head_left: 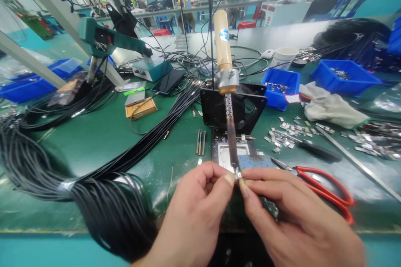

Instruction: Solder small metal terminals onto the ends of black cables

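Observation:
Directly below the tip of a mounted soldering iron (231, 133), my two hands meet at a small silver metal connector (238, 174). The thumb and forefinger of my left hand (200, 204) are pinched at its left side. From the right, the fingertips of my right hand (291, 208) close on the same piece. The iron points downward, its tan handle (223, 41) up and its dark tip just above my fingers. Whether the tip touches the connector I cannot tell. Behind my fingertips lies a metal plate with a shallow recess (224, 156), beside a blue sponge-like pad (255, 161).
Red-handled scissors (326, 187) lie right of my right hand. A black fan (247, 110) stands behind the iron. Loose metal connectors (285, 133) are scattered near a blue bin (280, 81). A thick bundle of black cables (109, 212) fills the left.

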Available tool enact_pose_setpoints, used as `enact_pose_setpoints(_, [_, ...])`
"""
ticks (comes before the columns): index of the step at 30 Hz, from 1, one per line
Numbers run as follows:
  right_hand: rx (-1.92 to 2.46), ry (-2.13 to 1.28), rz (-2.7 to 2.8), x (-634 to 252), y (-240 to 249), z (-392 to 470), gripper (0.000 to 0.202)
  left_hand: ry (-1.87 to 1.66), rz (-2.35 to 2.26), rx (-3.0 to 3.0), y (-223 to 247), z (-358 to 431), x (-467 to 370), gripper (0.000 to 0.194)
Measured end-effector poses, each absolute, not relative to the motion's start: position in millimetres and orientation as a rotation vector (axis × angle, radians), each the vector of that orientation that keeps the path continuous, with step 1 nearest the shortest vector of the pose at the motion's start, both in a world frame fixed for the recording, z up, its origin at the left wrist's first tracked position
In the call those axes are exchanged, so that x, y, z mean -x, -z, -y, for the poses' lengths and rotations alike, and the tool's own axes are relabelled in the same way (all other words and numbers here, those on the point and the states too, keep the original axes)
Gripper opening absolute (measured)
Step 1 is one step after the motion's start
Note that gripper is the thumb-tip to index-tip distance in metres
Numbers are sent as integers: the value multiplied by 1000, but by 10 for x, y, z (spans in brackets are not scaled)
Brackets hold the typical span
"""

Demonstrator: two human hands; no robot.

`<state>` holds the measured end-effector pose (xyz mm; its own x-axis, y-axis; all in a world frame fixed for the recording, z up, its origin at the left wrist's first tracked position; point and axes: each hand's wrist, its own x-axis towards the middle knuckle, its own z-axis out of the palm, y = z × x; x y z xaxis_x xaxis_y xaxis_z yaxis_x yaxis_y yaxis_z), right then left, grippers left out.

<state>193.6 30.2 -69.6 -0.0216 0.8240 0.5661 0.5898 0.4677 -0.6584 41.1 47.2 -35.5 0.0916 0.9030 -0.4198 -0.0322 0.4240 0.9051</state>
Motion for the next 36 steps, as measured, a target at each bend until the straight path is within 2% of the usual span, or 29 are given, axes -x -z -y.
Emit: enact_pose_setpoints(36, [1225, -289, 1696, -1918, 676, -324, 12, -852, -1290, -862, 320, -480, -434, 22])
